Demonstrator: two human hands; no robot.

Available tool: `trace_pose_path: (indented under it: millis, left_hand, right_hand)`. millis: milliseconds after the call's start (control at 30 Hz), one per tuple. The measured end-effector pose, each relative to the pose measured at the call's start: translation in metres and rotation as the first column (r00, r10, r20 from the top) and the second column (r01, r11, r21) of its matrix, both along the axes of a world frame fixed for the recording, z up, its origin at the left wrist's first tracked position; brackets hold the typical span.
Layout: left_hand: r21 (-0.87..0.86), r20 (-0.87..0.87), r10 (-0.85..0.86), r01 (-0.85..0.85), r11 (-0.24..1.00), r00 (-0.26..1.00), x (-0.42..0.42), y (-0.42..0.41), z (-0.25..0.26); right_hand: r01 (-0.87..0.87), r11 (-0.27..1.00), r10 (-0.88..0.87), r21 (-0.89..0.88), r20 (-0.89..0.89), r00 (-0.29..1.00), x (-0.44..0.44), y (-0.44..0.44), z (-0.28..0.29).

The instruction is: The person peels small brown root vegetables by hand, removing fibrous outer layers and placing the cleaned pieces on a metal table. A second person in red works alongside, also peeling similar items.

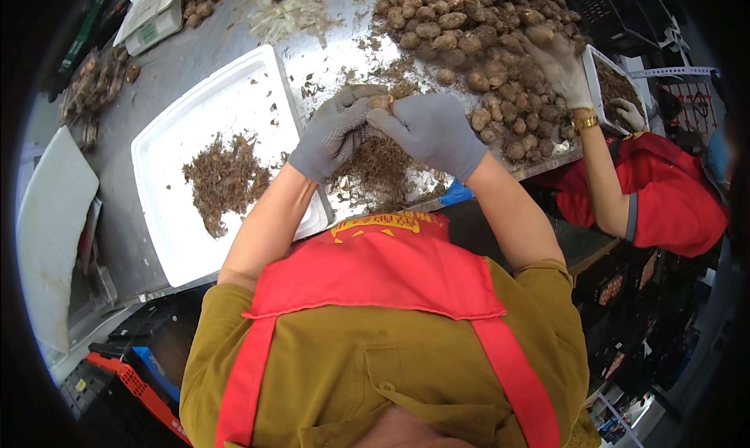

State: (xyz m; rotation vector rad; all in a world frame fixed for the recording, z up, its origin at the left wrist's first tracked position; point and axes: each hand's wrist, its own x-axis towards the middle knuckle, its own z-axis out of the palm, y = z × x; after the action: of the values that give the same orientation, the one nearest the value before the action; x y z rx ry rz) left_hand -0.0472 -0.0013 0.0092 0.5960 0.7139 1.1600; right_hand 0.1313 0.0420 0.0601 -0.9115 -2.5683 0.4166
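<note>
Both my hands wear grey gloves and meet over the steel table. Between them is a small brown taro corm (382,102), largely covered by the fingers. My left hand (335,134), with a dotted grip surface, closes around its left side. From the other side, my right hand (436,128) grips the corm with the thumb laid along it. Below the hands lies a heap of brown fibrous peelings (378,170). A big pile of unpeeled-looking taro corms (469,41) spreads beyond my right hand.
To the left sits a white foam tray (158,231) holding more peelings (225,178). A weighing scale (155,29) stands at the far left, near bagged corms (94,87). At right, a co-worker's gloved hand (556,64) reaches into the pile beside another foam box (592,79).
</note>
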Motion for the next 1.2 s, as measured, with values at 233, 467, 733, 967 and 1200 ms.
trace_pose_path:
  millis: [233, 467, 733, 967, 1200]
  left_hand:
    - [0.062, 0.548, -0.08, 0.055, 0.997, 0.833, -0.02, 0.01, -0.034]
    - [0.056, 0.407, -0.088, 0.071, 0.996, 0.909, -0.008, 0.003, -0.014]
    - [-0.034, 0.133, 0.09, -0.086, 0.996, 0.987, 0.004, -0.007, -0.001]
    - [0.0, 0.037, 0.132, -0.132, 0.991, 0.991, 0.002, 0.005, 0.011]
    - [-0.046, 0.394, 0.028, -0.01, 0.999, 0.919, -0.005, 0.006, -0.024]
  right_hand:
    - [0.078, 0.912, -0.073, -0.403, 0.029, 0.997, 0.022, 0.002, -0.005]
    - [0.12, 0.99, -0.118, -0.08, 0.028, 0.993, 0.008, 0.002, 0.01]
    - [0.004, 1.0, -0.004, -0.003, 0.197, 0.98, -0.002, -0.004, 0.001]
    - [0.033, 0.983, 0.016, 0.18, -0.264, 0.964, -0.002, 0.002, -0.001]
    - [0.192, 0.973, -0.198, -0.126, -0.038, 0.979, 0.018, 0.01, -0.006]
